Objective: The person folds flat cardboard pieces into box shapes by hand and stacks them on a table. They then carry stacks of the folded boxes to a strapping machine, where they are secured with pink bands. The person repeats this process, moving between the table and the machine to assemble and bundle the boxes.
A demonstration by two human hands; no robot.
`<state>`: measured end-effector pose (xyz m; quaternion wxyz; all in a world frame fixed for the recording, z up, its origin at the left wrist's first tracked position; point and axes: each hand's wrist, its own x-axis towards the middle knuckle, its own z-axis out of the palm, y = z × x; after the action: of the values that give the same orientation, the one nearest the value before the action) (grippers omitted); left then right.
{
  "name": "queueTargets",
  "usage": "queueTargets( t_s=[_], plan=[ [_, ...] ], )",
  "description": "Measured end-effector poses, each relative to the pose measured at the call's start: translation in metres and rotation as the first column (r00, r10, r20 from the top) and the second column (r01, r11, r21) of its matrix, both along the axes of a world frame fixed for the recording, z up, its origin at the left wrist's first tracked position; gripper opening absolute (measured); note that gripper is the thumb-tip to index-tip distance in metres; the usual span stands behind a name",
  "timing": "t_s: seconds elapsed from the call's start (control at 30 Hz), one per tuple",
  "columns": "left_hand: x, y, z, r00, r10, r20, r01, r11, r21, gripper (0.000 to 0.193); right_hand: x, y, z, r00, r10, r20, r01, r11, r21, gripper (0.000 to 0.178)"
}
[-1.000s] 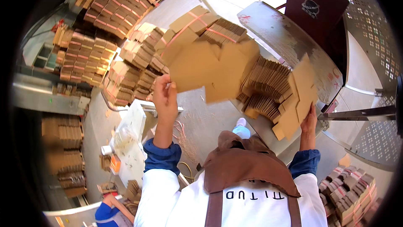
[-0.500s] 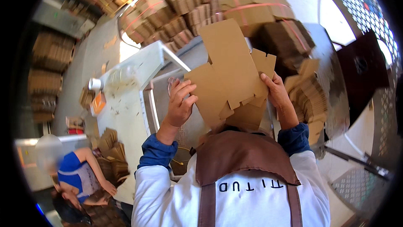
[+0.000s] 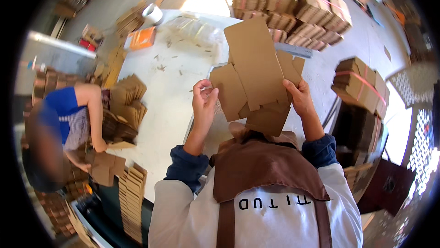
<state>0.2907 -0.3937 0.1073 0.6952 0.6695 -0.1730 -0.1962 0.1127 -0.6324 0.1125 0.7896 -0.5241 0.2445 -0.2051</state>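
Note:
I hold a flat die-cut cardboard box blank [image 3: 254, 73] upright in front of me over a white worktable [image 3: 174, 87]. My right hand [image 3: 299, 97] grips its right edge, thumb on the face. My left hand [image 3: 204, 101] pinches the blank's left flap between thumb and fingers. The blank's lower flaps hang down toward my brown apron.
Another person in blue [image 3: 68, 119] works at the table's left beside stacks of folded blanks [image 3: 126, 110]. Strapped bundles of cardboard [image 3: 293, 0] are piled beyond the table, and one more bundle [image 3: 362, 87] sits at right. A tape roll [image 3: 152, 13] and orange object [image 3: 142, 38] lie at the far end.
My view has swung left, bringing the white table and the other person into sight. The blank stays in both hands and now stands more upright, with my left hand on its flap.

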Motion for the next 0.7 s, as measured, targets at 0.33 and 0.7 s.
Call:
queueTargets(
  t_s=[0.33,0.7],
  plan=[
    [0.138,0.035,-0.053,0.804,0.481,-0.349,-0.535,0.842,-0.072,0.013,0.158,-0.075,-0.05,0.974,0.192,-0.116,-0.195,0.981,-0.015,0.033],
    [0.226,-0.002,-0.052,0.803,0.594,0.035,-0.574,0.757,0.312,0.056,0.305,-0.116,-0.056,0.909,0.414,0.046,-0.411,0.874,0.26,0.032]
  ],
)
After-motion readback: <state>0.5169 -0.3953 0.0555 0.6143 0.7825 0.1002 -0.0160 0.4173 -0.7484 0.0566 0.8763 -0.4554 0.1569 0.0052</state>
